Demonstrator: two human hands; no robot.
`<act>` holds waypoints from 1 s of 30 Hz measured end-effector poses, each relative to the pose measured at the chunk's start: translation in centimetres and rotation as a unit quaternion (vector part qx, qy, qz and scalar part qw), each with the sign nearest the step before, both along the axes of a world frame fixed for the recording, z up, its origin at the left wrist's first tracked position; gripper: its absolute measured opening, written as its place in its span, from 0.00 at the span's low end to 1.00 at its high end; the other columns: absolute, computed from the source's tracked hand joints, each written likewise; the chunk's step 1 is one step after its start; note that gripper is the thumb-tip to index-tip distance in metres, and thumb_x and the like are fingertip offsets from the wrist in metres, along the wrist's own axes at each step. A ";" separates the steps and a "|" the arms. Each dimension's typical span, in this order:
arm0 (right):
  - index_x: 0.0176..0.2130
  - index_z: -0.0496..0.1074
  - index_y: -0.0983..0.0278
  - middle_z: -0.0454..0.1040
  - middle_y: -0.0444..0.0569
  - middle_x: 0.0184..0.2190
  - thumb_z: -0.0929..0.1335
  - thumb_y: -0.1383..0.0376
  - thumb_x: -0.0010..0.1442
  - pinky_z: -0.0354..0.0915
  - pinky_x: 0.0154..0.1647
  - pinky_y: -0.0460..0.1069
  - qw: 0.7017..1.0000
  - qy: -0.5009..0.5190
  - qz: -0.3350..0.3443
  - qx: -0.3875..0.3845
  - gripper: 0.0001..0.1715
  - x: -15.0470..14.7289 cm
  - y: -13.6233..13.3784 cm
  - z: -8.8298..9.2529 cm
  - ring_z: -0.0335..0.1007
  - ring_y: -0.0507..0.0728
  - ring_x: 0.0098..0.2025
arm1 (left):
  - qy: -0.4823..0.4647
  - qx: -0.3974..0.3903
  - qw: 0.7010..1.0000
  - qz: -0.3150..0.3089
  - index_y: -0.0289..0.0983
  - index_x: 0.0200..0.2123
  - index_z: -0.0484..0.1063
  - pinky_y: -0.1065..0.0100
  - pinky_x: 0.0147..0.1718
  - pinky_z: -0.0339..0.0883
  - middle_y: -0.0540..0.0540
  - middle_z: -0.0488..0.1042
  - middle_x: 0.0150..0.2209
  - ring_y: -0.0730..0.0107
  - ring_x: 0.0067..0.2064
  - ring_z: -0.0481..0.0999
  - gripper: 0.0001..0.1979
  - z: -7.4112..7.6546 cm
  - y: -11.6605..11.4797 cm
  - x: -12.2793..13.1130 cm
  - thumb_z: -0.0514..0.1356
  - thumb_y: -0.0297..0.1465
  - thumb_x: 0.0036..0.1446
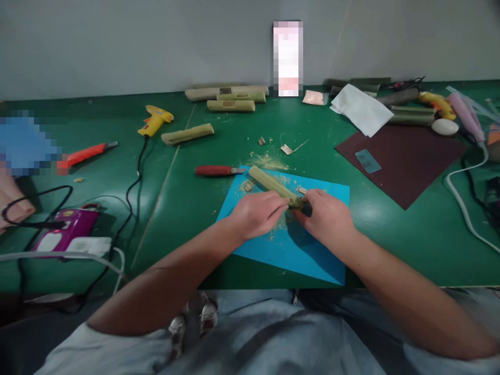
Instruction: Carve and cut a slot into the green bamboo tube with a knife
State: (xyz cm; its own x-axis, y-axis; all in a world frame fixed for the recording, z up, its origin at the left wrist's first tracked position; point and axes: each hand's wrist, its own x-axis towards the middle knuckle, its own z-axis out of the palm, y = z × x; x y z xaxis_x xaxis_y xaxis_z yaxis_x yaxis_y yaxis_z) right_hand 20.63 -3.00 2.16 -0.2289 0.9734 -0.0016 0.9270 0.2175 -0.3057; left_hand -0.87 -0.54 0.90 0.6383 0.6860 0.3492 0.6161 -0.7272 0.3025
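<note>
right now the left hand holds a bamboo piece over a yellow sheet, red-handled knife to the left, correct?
The sheet is blue, not yellow, as the head view shows; the left hand, bamboo piece and red-handled knife are as stated.

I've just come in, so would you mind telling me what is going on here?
The person's left hand holds a pale green bamboo-like tube over a bright blue sheet. The right hand, at the tube's near end, grips a small dark object, mostly hidden, so I cannot tell what it is. Pale shavings lie on and beyond the sheet, and a red-handled, metal-bladed knife lies at its far left corner.
</note>
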 end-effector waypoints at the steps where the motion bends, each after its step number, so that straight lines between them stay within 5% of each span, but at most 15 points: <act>1: 0.41 0.73 0.62 0.78 0.50 0.39 0.69 0.56 0.64 0.54 0.30 0.52 1.000 0.000 0.002 0.000 0.12 0.0 0.0 0.0 0.74 0.58 0.37 | -0.013 0.002 1.000 0.002 0.36 0.46 0.79 0.69 0.36 0.74 0.44 0.82 0.38 0.66 0.38 0.82 0.12 0.1 0.0 0.0 0.56 0.32 0.70; 8: 0.40 0.73 0.61 0.78 0.50 0.39 0.68 0.56 0.64 0.55 0.31 0.52 1.000 -0.001 -0.005 -0.012 0.11 0.0 0.1 0.3 0.73 0.57 0.37 | -0.085 0.026 0.985 0.145 0.36 0.45 0.79 0.63 0.46 0.75 0.43 0.82 0.41 0.64 0.43 0.81 0.11 0.2 2.5 -2.1 0.56 0.31 0.69; 16: 0.39 0.73 0.61 0.78 0.51 0.39 0.68 0.56 0.64 0.55 0.30 0.51 1.000 -0.008 -0.002 -0.001 0.11 0.0 0.0 0.2 0.74 0.58 0.37 | -0.020 -0.038 0.999 -0.019 0.37 0.49 0.79 0.68 0.38 0.74 0.43 0.81 0.38 0.66 0.39 0.82 0.14 -0.6 0.2 0.5 0.54 0.33 0.72; 23: 0.40 0.73 0.61 0.78 0.50 0.38 0.69 0.53 0.64 0.55 0.31 0.52 1.000 -0.002 -0.001 0.002 0.14 -0.1 0.1 0.2 0.74 0.58 0.37 | -0.090 0.026 0.985 0.144 0.35 0.44 0.80 0.62 0.46 0.75 0.42 0.82 0.41 0.64 0.43 0.81 0.12 -0.5 3.2 -1.9 0.56 0.31 0.69; 30: 0.39 0.73 0.62 0.78 0.51 0.38 0.68 0.55 0.64 0.54 0.30 0.51 1.000 -0.013 0.012 0.014 0.13 -0.1 -0.1 0.1 0.73 0.58 0.37 | -0.047 -0.060 0.997 -0.020 0.37 0.47 0.79 0.68 0.39 0.75 0.43 0.82 0.39 0.66 0.41 0.82 0.12 -0.4 0.7 0.5 0.55 0.31 0.70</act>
